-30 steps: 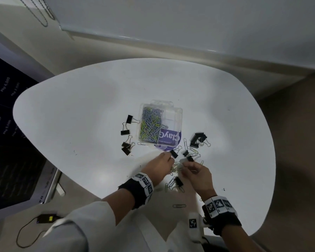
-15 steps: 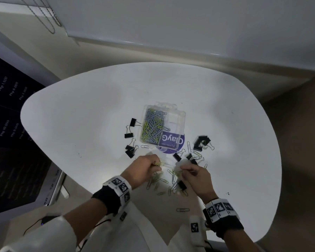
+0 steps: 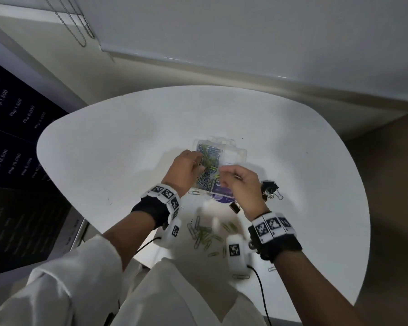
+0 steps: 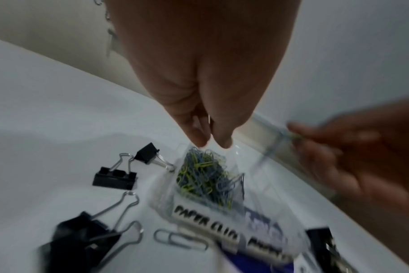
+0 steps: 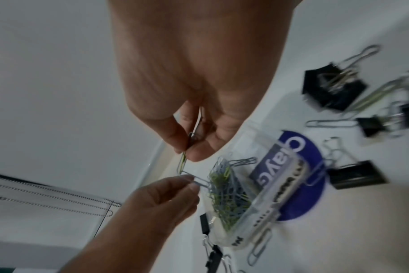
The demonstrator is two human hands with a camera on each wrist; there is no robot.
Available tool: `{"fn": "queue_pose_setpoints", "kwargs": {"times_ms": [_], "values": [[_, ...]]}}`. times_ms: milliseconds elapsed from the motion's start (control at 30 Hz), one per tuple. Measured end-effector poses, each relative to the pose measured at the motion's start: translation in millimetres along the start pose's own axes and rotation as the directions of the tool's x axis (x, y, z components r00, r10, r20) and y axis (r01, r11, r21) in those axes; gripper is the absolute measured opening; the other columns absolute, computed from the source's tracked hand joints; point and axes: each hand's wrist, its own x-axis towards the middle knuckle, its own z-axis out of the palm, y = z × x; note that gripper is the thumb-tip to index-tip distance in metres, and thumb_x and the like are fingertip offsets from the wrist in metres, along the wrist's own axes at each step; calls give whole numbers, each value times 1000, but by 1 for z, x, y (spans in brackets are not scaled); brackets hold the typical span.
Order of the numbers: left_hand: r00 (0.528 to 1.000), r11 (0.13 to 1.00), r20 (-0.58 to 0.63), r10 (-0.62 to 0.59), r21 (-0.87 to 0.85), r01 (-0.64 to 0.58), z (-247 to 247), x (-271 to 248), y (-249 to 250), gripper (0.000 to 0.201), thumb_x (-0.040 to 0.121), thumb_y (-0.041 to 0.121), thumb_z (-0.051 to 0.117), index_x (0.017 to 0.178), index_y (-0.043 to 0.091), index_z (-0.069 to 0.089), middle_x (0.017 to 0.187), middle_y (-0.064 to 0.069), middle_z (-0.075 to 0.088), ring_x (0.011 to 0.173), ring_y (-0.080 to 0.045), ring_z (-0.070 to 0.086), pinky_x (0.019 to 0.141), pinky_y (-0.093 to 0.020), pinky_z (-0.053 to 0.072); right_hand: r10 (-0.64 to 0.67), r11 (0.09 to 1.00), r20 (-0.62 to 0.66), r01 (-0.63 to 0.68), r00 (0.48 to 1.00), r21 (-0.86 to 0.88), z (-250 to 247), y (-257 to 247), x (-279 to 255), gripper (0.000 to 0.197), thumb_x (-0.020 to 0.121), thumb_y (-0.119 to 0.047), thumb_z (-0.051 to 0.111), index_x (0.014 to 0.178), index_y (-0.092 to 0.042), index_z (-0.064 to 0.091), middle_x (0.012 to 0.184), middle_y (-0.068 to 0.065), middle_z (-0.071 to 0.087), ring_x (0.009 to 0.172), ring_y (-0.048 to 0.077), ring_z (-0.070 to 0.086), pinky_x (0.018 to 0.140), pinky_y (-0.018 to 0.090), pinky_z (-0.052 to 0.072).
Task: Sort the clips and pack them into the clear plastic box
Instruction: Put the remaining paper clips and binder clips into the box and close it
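My bench (image 3: 127,161) is white, with a rounded outline. The clear plastic box (image 3: 238,152) of paper clips sits on it near the middle. Left of the box lie black binder clips (image 4: 114,178) and a single paper clip (image 4: 180,240). Right of the box there is another bunch of binder clips (image 3: 270,188). Nearer me than the box lies a scatter of loose paper clips (image 3: 205,236).

A white rounded table (image 3: 127,147) stands beside a dark price board (image 3: 10,128), bead chains (image 3: 73,20) hanging above.
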Motion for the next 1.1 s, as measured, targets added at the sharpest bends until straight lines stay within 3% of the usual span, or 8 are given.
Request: {"fn": "queue_pose_setpoints", "kwargs": {"times_ms": [133, 267, 467, 700, 800, 867, 967, 1100], "values": [[984, 933, 11, 177, 317, -171, 11, -21, -18, 29, 86, 7, 60, 115, 10, 63, 116, -9, 54, 107, -27, 47, 88, -38, 47, -39, 996, -5, 39, 999, -85, 19, 1, 26, 20, 90, -11, 67, 107, -19, 73, 97, 2, 75, 85, 16, 72, 84, 29, 58], [963, 849, 125, 241, 454, -271, 22, -45, -25, 24, 85, 9, 59, 109, 9, 65, 117, -10, 57, 106, -30, 50, 88, -41, 47, -135, 930, 21, 134, 991, -343, 15, 19, 28, 28, 91, -13, 65, 117, -21, 69, 112, -6, 69, 93, 11, 68, 80, 16, 55], [949, 781, 186, 255, 539, -316, 33, -70, -27, 33, 86, 27, 58, 117, 13, 58, 114, -4, 56, 104, -26, 47, 92, -39, 36, -186, 567, 341, 384, 921, -728, -28, 67, 0, 25, 87, -44, 64, 105, -28, 73, 98, -7, 68, 92, 16, 60, 87, 40, 50], [948, 772, 221, 228, 552, -314, 38, -75, -13, 38, 88, 37, 53, 120, 16, 55, 118, -5, 53, 109, -26, 45, 99, -42, 34, -266, 632, 376, 455, 887, -627, -47, 86, -19, 26, 92, -23, 66, 116, -17, 70, 117, -2, 65, 113, 16, 56, 103, 37, 44], [955, 769, 216, 204, 568, -293, 35, -73, -8, 43, 83, 35, 59, 121, 15, 54, 124, -6, 49, 114, -28, 43, 101, -45, 32, -325, 682, 254, 412, 911, -605, -53, 88, -25, 31, 90, -20, 68, 121, -21, 67, 125, -6, 59, 122, 10, 48, 109, 21, 34], [952, 776, 204, 229, 552, -305, 31, -76, -5, 42, 82, 34, 60, 120, 17, 54, 123, -5, 48, 112, -27, 43, 97, -44, 35, -360, 694, 126, 356, 924, -626, -62, 88, -31, 29, 88, -15, 69, 116, -22, 67, 118, -7, 58, 114, 9, 48, 103, 13, 31], [909, 786, 256, 330, 459, -414, 27, -88, -9, 29, 87, 36, 57, 110, 18, 57, 113, -3, 52, 99, -22, 46, 85, -40, 42, -324, 725, 50, 282, 945, -628, -83, 93, -41, 21, 87, -11, 66, 103, -24, 65, 100, -10, 59, 96, 9, 56, 88, 27, 48], [786, 801, 537, 305, 302, -517, 27, -109, -27, 42, 83, 43, 61, 115, 16, 56, 114, -6, 54, 102, -22, 49, 82, -42, 50, -154, 707, 113, 189, 982, -681, -100, 105, -55, 6, 87, -27, 69, 86, -29, 64, 90, -15, 59, 87, 7, 57, 76, 30, 51]]}}
